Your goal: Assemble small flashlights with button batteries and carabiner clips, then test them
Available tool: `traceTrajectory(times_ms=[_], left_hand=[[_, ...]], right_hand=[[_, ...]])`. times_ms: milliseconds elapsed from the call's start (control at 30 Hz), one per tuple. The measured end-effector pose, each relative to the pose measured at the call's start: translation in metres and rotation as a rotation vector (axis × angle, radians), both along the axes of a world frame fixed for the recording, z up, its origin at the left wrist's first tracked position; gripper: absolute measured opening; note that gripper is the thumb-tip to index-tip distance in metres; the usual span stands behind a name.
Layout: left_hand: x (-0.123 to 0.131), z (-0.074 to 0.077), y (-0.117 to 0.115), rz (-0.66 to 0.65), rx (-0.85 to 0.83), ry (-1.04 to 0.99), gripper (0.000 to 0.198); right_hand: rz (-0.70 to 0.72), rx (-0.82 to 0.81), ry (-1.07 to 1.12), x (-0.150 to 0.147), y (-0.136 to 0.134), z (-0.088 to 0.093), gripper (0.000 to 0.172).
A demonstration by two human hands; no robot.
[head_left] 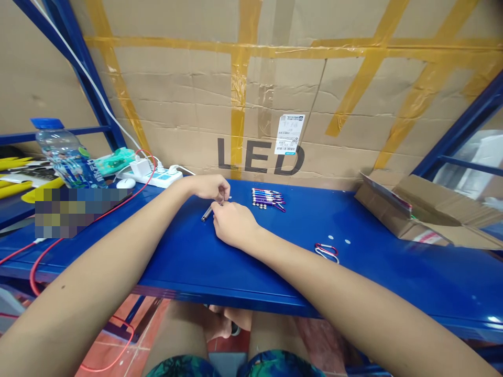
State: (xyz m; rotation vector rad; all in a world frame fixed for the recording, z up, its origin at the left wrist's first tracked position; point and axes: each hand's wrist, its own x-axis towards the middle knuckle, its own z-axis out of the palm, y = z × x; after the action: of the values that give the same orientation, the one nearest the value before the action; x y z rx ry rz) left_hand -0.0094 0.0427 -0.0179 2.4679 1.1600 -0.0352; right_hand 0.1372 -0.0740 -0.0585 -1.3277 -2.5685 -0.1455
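On the blue table, my left hand (209,187) is closed in a pinch, fingertips pointing down close to my right hand. Whatever it pinches is too small or hidden to make out. My right hand (234,222) is closed around a slim silver metal tube (206,215), whose end sticks out to the left of the fingers. Just right of both hands lies a row of blue and purple metal tubes (264,197) with clips at their right ends. Several small round silver pieces (260,206) lie along the row's near side.
Red and silver carabiners (327,251) lie right of my forearm, near small white discs (347,241). An open cardboard box (404,209) stands at right. At left are a water bottle (68,154), a power strip (163,178) and a red cable (129,198). A large carton (188,104) stands behind.
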Motion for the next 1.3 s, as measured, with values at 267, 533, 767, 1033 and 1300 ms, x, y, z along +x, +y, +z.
traceTrajectory(times_ms=[267, 533, 767, 1033, 1300], left_hand=[[0.018, 0.005, -0.018, -0.094, -0.12, -0.031, 0.014], [0.039, -0.001, -0.033, -0.089, 0.141, -0.163, 0.024], [0.069, -0.024, -0.044, -0.235, 0.494, -0.099, 0.03], [0.081, -0.034, -0.051, -0.25, 0.559, -0.067, 0.034], [0.083, -0.037, -0.046, -0.266, 0.601, -0.011, 0.034]], right_hand=[[-0.163, -0.249, -0.11, 0.032, -0.025, 0.027, 0.049], [-0.133, -0.48, 0.103, 0.14, -0.016, 0.054, 0.024], [-0.188, -0.536, 0.575, 0.187, 0.009, 0.045, 0.038], [-0.129, -0.496, 0.552, 0.182, 0.007, 0.034, 0.035], [-0.109, -0.461, 0.517, 0.184, 0.008, 0.033, 0.037]])
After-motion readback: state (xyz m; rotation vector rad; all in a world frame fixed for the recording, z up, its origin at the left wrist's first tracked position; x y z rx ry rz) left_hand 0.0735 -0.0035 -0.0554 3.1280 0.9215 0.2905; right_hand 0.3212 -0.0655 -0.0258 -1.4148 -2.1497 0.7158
